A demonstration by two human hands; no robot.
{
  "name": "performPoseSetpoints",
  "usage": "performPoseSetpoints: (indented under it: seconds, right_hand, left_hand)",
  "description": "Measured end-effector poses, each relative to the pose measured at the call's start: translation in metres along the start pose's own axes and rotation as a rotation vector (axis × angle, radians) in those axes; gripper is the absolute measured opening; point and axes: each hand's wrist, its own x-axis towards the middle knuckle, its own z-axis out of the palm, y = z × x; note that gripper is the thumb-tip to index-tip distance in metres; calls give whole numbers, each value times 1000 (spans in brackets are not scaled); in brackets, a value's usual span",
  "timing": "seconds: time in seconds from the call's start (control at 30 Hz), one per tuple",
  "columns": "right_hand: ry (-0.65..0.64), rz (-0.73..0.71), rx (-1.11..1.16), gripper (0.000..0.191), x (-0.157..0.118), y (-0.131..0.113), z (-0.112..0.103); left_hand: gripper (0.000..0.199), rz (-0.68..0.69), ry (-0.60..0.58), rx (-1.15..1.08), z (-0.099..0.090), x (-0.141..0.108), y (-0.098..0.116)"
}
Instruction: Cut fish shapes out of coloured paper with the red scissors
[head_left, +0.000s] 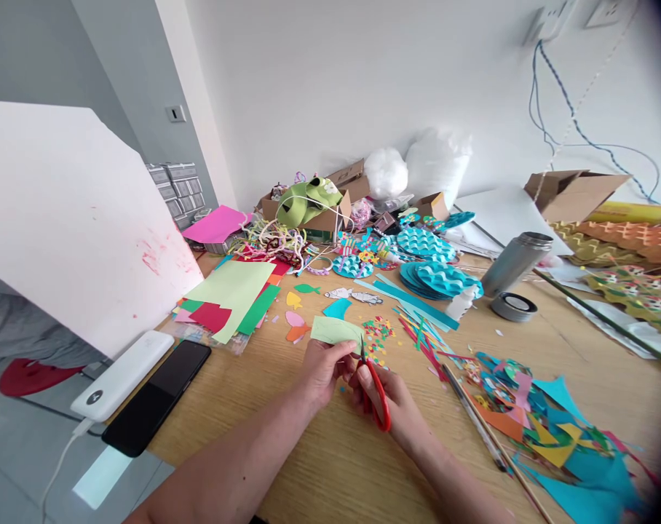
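My left hand (pixel 326 367) pinches a light green piece of paper (pixel 330 329) by its lower edge, above the table. Faint drawn lines show on the paper. My right hand (pixel 388 393) grips red-handled scissors (pixel 382 407), whose blades point away from me at the paper's right end. Just beyond lie small cut paper shapes: a green fish (pixel 307 289), a yellow piece (pixel 293 300), a pink piece (pixel 295 319), an orange piece (pixel 297 332) and a blue piece (pixel 338 308). Tiny coloured paper bits (pixel 378 331) are scattered to the right of the held paper.
Coloured paper sheets (pixel 235 287), a black phone (pixel 159 397) and a white power bank (pixel 121 372) are on the left. Blue scalloped discs (pixel 445 280), a glue bottle (pixel 461 302), a metal flask (pixel 516 262), a pen (pixel 475 418) and paper scraps (pixel 576 451) are on the right.
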Motion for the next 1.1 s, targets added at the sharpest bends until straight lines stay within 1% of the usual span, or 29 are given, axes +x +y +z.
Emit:
performPoseSetpoints:
  seconds: [0.2, 0.53, 0.83, 0.97, 1.1]
  right_hand:
    - [-4, 29, -20, 57, 0, -2, 0]
    - [13, 22, -91, 57, 3, 6, -3]
    - [7, 19, -125, 60, 4, 8, -4]
    - [8, 25, -118, 60, 4, 7, -4]
    - [1, 31, -124, 61, 2, 4, -4]
  left_hand:
    - [19, -11, 21, 2, 0, -1, 2]
    - [21, -8, 75, 21, 3, -1, 3]
    - [21, -19, 45, 30, 3, -1, 4]
    - [20, -9, 50, 37, 3, -1, 5]
    - [19, 5, 21, 54, 3, -1, 5]
